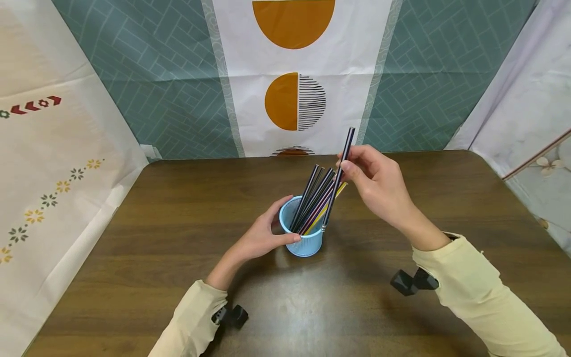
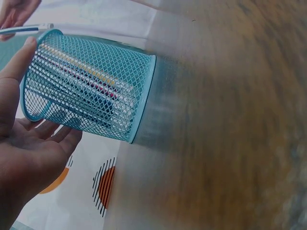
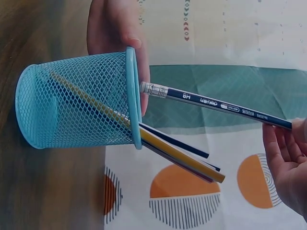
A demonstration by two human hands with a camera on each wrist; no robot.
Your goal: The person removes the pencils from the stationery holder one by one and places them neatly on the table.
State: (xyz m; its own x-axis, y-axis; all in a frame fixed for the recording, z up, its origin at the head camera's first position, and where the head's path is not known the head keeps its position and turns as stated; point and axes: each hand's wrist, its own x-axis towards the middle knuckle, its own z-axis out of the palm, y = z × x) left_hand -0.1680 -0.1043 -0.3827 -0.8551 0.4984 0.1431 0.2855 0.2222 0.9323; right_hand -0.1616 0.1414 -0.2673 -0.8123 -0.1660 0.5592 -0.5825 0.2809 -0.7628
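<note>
A light blue mesh pencil cup point(image 1: 308, 246) stands upright on the table. My left hand point(image 1: 260, 239) holds it near the rim, thumb on the near side and fingers round the far side. Several dark pencils and a yellow pencil point(image 3: 192, 158) lean inside, their upper ends sticking out to the right. My right hand point(image 1: 378, 182) pinches a dark blue pencil point(image 3: 206, 101) near its upper end. This pencil slants with its eraser end down, and the silver ferrule point(image 3: 156, 90) is right at the cup's rim, outside the mesh in the right wrist view.
The brown wooden table point(image 1: 178, 208) reaches back to a hanging cloth point(image 1: 169, 114) with orange half circles. Pale patterned cloths hang at left and right. A black wrist camera point(image 1: 238, 316) sits at the left cuff, another point(image 1: 403, 282) at the right.
</note>
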